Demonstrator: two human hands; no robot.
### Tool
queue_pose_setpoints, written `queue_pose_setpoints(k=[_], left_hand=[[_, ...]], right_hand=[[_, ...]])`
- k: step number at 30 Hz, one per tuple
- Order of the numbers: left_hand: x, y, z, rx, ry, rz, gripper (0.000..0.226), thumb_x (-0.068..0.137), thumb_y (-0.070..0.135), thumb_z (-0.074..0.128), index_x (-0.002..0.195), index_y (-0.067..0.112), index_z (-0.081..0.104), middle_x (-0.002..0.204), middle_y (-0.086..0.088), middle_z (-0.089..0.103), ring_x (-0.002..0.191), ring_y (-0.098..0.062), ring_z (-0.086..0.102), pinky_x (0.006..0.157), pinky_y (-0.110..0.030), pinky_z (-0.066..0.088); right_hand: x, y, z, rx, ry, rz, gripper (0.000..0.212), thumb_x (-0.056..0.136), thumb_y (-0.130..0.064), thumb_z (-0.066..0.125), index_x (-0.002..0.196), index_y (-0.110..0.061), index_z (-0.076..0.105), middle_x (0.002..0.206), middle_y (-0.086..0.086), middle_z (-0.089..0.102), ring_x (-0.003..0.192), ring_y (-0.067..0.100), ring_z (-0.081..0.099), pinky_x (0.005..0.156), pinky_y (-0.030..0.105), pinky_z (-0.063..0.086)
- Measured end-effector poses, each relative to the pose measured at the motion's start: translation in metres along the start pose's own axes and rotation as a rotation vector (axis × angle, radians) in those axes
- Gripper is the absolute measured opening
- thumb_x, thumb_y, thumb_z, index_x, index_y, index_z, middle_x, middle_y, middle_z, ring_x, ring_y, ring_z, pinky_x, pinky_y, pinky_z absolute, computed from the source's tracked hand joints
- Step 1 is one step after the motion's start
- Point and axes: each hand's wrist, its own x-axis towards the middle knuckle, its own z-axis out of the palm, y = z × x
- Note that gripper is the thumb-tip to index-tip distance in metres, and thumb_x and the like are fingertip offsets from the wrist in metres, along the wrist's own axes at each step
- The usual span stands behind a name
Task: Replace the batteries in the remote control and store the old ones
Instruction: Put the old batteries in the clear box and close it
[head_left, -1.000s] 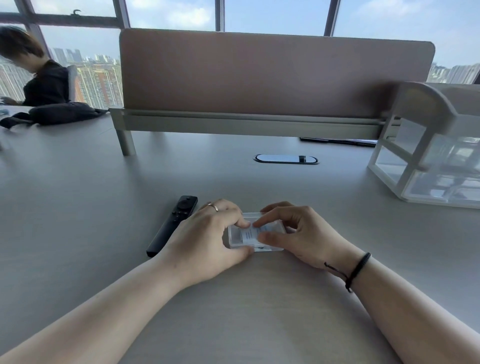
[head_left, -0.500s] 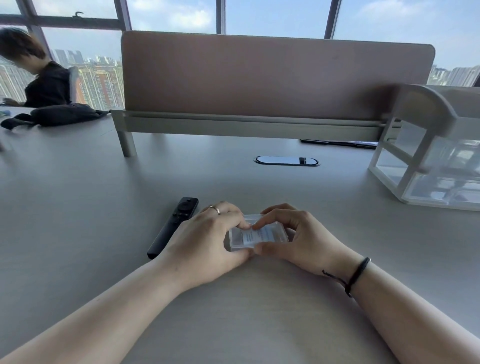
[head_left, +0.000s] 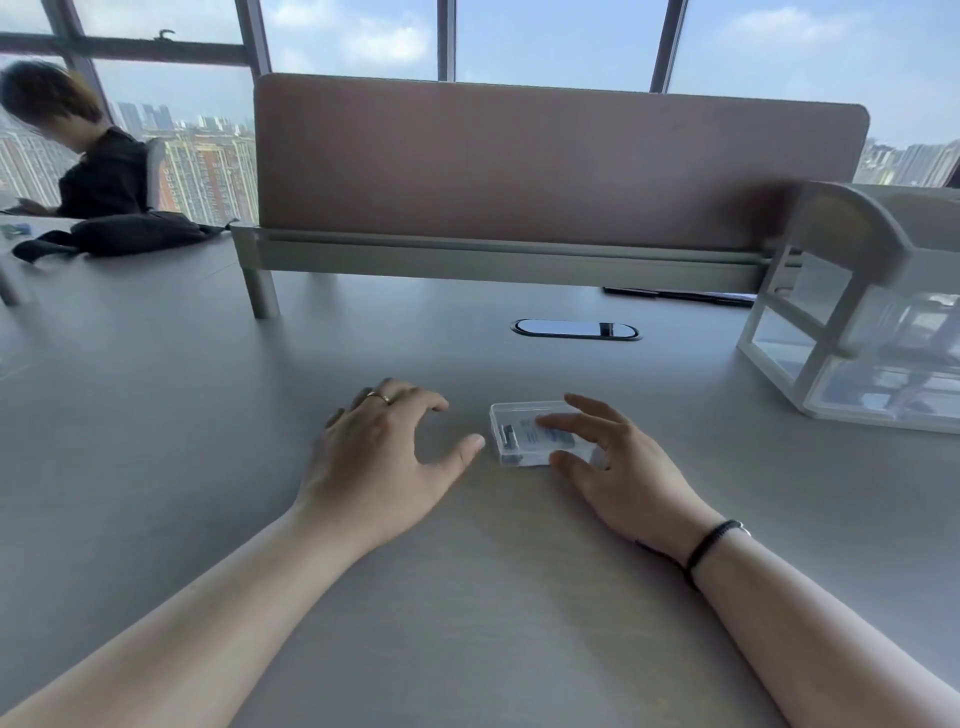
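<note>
A small clear plastic box (head_left: 511, 434) lies on the grey table (head_left: 467, 597) in front of me, with dark batteries at its left end and a bluish label inside. My right hand (head_left: 618, 467) grips it, thumb on the near edge and fingers across the lid. My left hand (head_left: 379, 457) is apart from the box, palm down just left of it, fingers spread and arched over the table. The black remote control is out of sight; my left hand covers the spot where it lay.
A white and clear drawer organiser (head_left: 857, 322) stands at the right. A beige desk divider (head_left: 545, 161) runs across the back, with an oval cable port (head_left: 574, 330) before it. Another person (head_left: 88, 156) sits far left behind a black bag (head_left: 124, 236).
My left hand has let go of the box and moved left over the remote. The box now sits flat under my right hand alone. The camera has tilted slightly.
</note>
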Motion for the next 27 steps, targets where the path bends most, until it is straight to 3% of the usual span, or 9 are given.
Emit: queue_pose_setpoints(k=[8, 14, 20, 27], left_hand=[[0.006, -0.018, 0.000, 0.268, -0.211, -0.323, 0.053, 0.087, 0.057, 0.051, 0.127, 0.024, 0.047, 0.128, -0.006, 0.051, 0.118, -0.031, 0.052, 0.086, -0.039, 0.043], [0.007, -0.018, 0.001, 0.207, -0.219, -0.349, 0.041, 0.093, 0.043, 0.049, 0.128, 0.022, 0.044, 0.129, -0.007, 0.055, 0.111, -0.032, 0.057, 0.079, -0.039, 0.043], [0.006, -0.015, -0.001, 0.152, -0.183, -0.332, 0.041, 0.084, 0.048, 0.056, 0.116, 0.025, 0.045, 0.116, -0.002, 0.060, 0.098, -0.029, 0.061, 0.071, -0.033, 0.042], [0.005, -0.015, 0.006, 0.079, -0.144, -0.294, 0.047, 0.077, 0.049, 0.063, 0.114, 0.024, 0.050, 0.101, -0.003, 0.061, 0.090, -0.029, 0.061, 0.075, -0.033, 0.051]], right_hand=[[0.002, 0.003, 0.002, -0.030, 0.056, 0.040, 0.038, 0.092, -0.032, 0.064, 0.126, -0.047, 0.061, 0.152, -0.015, 0.042, 0.131, 0.012, 0.050, 0.099, 0.022, 0.039], [0.002, 0.003, 0.002, -0.040, 0.059, 0.040, 0.038, 0.091, -0.032, 0.065, 0.127, -0.044, 0.062, 0.151, -0.011, 0.042, 0.133, 0.015, 0.048, 0.103, 0.024, 0.037], [0.001, 0.003, 0.002, -0.045, 0.065, 0.043, 0.037, 0.091, -0.031, 0.066, 0.126, -0.044, 0.063, 0.150, -0.010, 0.043, 0.133, 0.017, 0.047, 0.105, 0.027, 0.039], [0.002, 0.003, 0.003, -0.042, 0.075, 0.042, 0.036, 0.090, -0.031, 0.065, 0.124, -0.043, 0.063, 0.148, -0.010, 0.044, 0.131, 0.017, 0.049, 0.102, 0.026, 0.040]])
